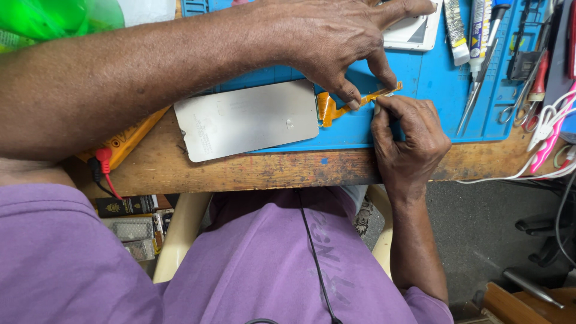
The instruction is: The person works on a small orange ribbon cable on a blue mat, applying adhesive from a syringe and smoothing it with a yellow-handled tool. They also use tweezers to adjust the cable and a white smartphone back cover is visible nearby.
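Observation:
A grey metal phone screen panel lies face down, half on the blue work mat and half on the wooden bench. An orange flex cable runs from its right end. My left hand reaches across from the left, its fingertips pressing down on the cable. My right hand comes up from below and pinches the cable's far tip between thumb and forefinger. Whether a small tool sits in those fingers is hidden.
Tweezers, glue tubes and scissors lie on the mat's right side. White and pink cables trail off the right edge. A yellow meter with a red lead sits at left. The bench's wooden front edge is close to my lap.

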